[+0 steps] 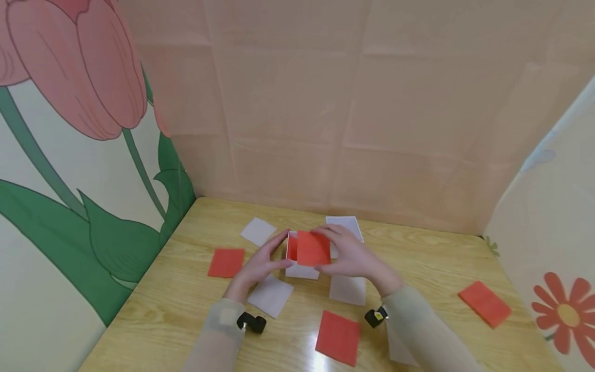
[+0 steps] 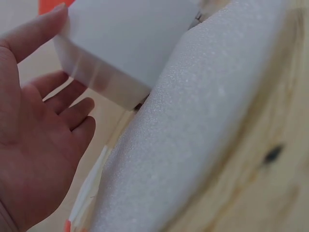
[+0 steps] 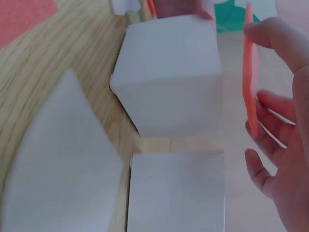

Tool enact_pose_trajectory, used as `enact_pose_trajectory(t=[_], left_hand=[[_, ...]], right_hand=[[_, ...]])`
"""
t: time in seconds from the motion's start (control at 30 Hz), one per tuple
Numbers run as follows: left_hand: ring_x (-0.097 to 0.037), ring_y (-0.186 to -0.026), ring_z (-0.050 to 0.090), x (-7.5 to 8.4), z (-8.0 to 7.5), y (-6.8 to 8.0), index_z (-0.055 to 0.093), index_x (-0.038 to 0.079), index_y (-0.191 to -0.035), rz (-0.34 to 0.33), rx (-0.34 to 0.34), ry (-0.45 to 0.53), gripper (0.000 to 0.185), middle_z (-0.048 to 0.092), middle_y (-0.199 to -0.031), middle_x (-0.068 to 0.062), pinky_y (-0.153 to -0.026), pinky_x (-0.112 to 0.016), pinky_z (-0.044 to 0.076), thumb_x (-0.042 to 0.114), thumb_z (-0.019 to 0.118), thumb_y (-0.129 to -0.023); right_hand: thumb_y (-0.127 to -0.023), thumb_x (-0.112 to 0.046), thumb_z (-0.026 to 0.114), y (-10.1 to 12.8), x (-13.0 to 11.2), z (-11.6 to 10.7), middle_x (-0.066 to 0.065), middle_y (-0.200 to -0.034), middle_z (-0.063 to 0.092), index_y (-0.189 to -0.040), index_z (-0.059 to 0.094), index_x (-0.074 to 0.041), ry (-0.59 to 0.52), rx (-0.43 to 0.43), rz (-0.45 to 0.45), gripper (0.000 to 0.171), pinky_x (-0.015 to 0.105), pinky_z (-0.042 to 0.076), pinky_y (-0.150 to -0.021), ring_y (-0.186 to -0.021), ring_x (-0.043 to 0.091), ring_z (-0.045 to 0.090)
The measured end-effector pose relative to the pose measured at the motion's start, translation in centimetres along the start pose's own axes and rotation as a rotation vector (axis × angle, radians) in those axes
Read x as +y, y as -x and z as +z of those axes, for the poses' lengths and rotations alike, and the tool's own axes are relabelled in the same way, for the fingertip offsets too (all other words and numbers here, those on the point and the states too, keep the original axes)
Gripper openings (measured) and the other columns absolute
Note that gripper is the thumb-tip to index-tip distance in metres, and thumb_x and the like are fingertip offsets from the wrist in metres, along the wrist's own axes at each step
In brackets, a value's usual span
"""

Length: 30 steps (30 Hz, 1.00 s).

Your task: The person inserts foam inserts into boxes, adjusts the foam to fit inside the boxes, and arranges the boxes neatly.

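A small white box point(image 1: 302, 272) stands open-topped on the table with red showing inside it. My left hand point(image 1: 261, 264) holds the box at its left side, thumb at the near wall and fingers toward the far corner; the left wrist view shows the thumb at the edge of the box point(image 2: 120, 38). Over the box's opening, my right hand point(image 1: 351, 254) pinches a red square sheet point(image 1: 313, 248) between thumb and fingers. Seen edge-on in the right wrist view, this red sheet point(image 3: 249, 77) is thin and stands apart from the box point(image 3: 169, 92).
White foam squares lie around the box, one at front left point(image 1: 271, 295), another at front right point(image 1: 347, 290). Behind it is a white square piece with a rim point(image 1: 344, 225). Red squares lie at left point(image 1: 226, 262), front point(image 1: 338, 338) and far right point(image 1: 485, 304) on the wooden table point(image 1: 153, 320).
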<state>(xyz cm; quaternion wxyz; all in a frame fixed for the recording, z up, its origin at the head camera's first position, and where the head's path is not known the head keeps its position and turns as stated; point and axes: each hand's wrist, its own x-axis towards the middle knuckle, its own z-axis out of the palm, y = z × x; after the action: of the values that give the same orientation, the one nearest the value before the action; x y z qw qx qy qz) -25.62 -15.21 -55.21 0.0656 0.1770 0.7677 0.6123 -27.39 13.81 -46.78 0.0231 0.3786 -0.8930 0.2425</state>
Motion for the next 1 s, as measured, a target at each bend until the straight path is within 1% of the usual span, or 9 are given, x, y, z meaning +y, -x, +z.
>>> enact_pose_trajectory(t=[0.13,0.2,0.3,0.4,0.6,0.83,1.0], left_hand=[[-0.030,-0.163,0.020,0.0,0.0,0.0,0.031,0.021,-0.171,-0.011,-0.003,-0.008,0.092,0.028,-0.175,0.003,-0.129,-0.057,0.020,0.032,0.083,-0.096],[-0.028,-0.163,0.020,0.1,0.0,0.0,0.031,0.023,-0.171,-0.016,-0.005,-0.014,0.092,0.028,-0.175,0.004,-0.129,-0.057,0.020,0.035,0.083,-0.096],[-0.030,-0.163,0.020,0.0,-0.1,0.0,0.032,0.023,-0.170,-0.001,-0.002,-0.010,0.090,0.028,-0.175,0.002,-0.129,-0.058,0.019,0.032,0.083,-0.096],[-0.028,-0.163,0.020,0.0,-0.1,0.0,0.033,0.024,-0.170,0.007,0.000,-0.002,0.089,0.028,-0.175,0.002,-0.130,-0.057,0.018,0.028,0.083,-0.096],[-0.027,-0.163,0.019,-0.1,-0.2,0.0,0.033,0.022,-0.170,0.018,-0.005,0.016,0.089,0.028,-0.175,0.002,-0.130,-0.055,0.016,0.022,0.083,-0.096],[-0.028,-0.163,0.019,-0.3,-0.3,-0.1,0.033,0.020,-0.170,0.015,-0.013,0.012,0.090,0.028,-0.175,0.000,-0.130,-0.056,0.016,0.026,0.083,-0.096],[-0.029,-0.163,0.019,-0.2,-0.4,-0.1,0.032,0.019,-0.170,0.019,-0.013,0.009,0.090,0.028,-0.175,-0.001,-0.130,-0.057,0.015,0.024,0.083,-0.096]], right_hand=[[-0.079,-0.046,0.090,-1.1,-0.6,0.4,0.002,-0.149,0.060,-0.153,0.058,-0.014,0.051,0.006,-0.026,0.087,0.060,0.053,-0.103,-0.133,0.029,0.055],[-0.078,-0.047,0.090,-1.5,-0.8,0.5,0.003,-0.148,0.061,-0.152,0.059,-0.013,0.084,0.008,-0.018,0.087,0.060,0.051,-0.103,-0.133,0.029,0.056],[-0.077,-0.049,0.089,-2.0,-0.7,0.7,0.004,-0.148,0.061,-0.151,0.060,-0.012,0.142,0.010,0.007,0.087,0.057,0.050,-0.103,-0.132,0.028,0.055],[-0.078,-0.051,0.088,-2.5,-0.6,0.8,0.004,-0.148,0.061,-0.150,0.061,-0.013,0.172,-0.003,0.035,0.086,0.055,0.051,-0.100,-0.130,0.028,0.056],[-0.081,-0.052,0.087,-3.0,-0.7,1.0,0.005,-0.149,0.060,-0.151,0.061,-0.013,0.170,-0.040,0.061,0.084,0.056,0.052,-0.101,-0.129,0.028,0.057],[-0.083,-0.053,0.085,-3.0,-0.8,1.4,0.008,-0.148,0.061,-0.150,0.062,-0.010,0.156,-0.045,0.060,0.083,0.058,0.052,-0.102,-0.129,0.030,0.059],[-0.083,-0.052,0.085,-3.2,-0.4,1.8,0.007,-0.147,0.061,-0.148,0.064,-0.012,0.138,-0.046,0.052,0.080,0.056,0.053,-0.102,-0.130,0.029,0.058]])
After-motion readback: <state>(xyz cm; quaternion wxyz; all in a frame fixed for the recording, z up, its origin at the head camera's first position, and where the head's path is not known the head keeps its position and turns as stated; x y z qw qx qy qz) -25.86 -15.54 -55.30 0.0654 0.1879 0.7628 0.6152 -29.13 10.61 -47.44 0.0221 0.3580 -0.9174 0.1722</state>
